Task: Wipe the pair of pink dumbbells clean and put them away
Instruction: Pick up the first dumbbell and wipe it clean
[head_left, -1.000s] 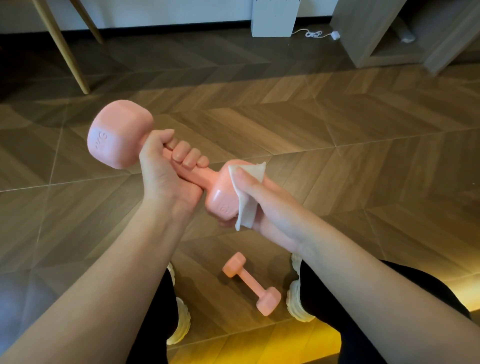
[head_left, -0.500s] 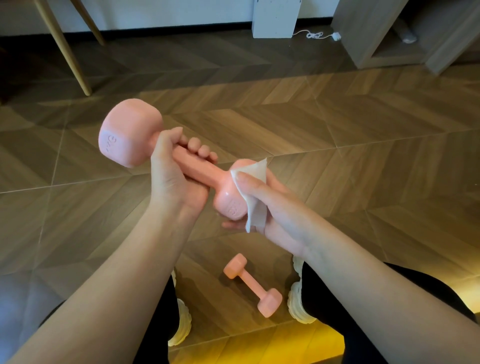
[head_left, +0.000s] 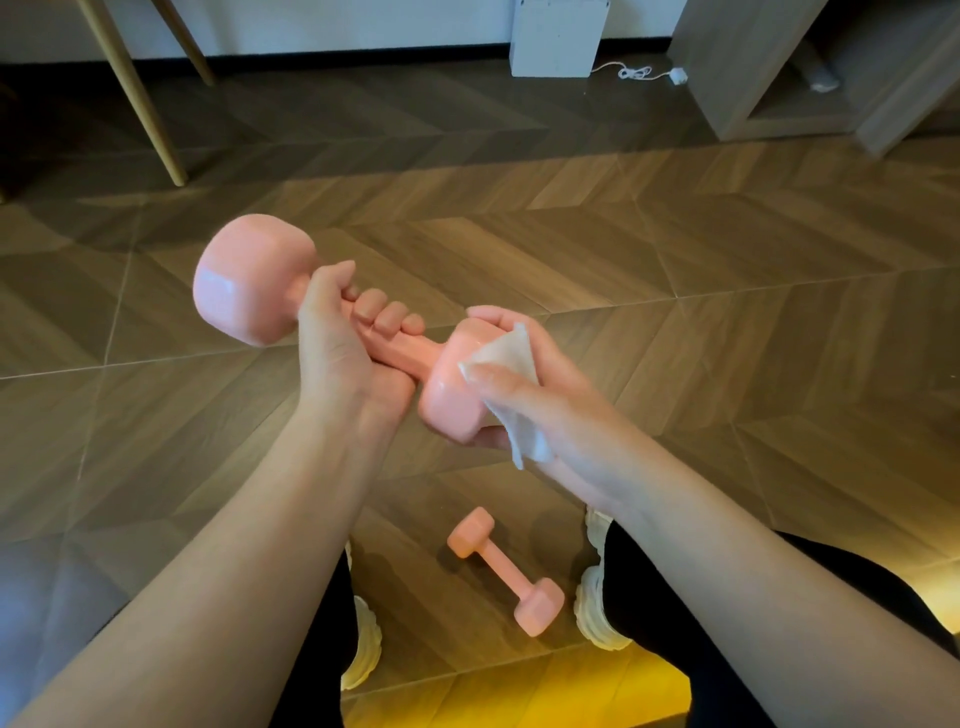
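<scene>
One pink dumbbell (head_left: 408, 358) is held in the air at the middle of the view, its axis running from 10 o'clock to 4 o'clock. Its handle is gripped by the left hand (head_left: 337, 348), with the fingers curled fully round it. The head at the 4 o'clock end is cupped by the right hand (head_left: 524, 415), and a white wipe (head_left: 506, 353) is pinched against it under the thumb. The second dumbbell (head_left: 505, 571) is seen at 6 o'clock, lying on the wooden floor (head_left: 727, 312) between two pale shoes (head_left: 597, 603).
</scene>
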